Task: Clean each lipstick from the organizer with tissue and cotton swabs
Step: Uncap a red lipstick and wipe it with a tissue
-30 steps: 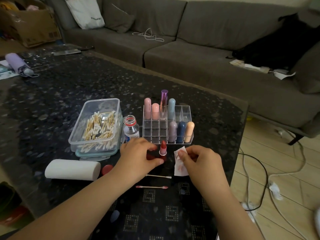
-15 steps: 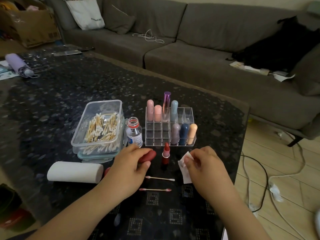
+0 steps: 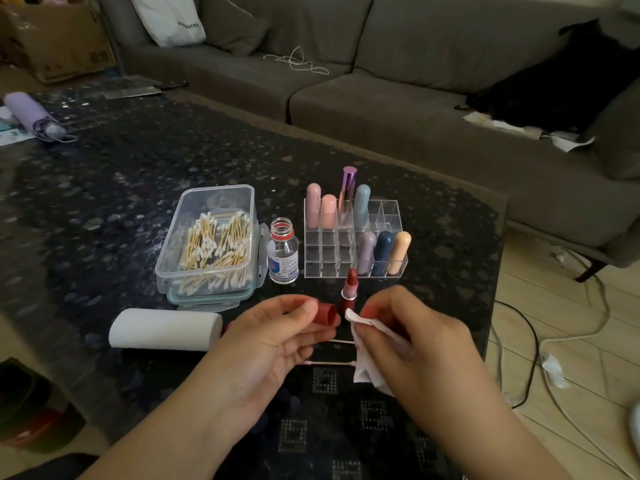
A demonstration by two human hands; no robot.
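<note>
Now the cap is off and a tissue is ready — the lipstick itself stands bare on the table.

Left hand curls its fingers round the red cap; right hand pinches a folded tissue. The open lipstick stands upright just before the clear organizer, touched by neither hand. It looks light and easily tipped, its bullet soft and smearable — likely best taken by the hard lower barrel. The tissue is limp, so it probably needs bunching.
</note>
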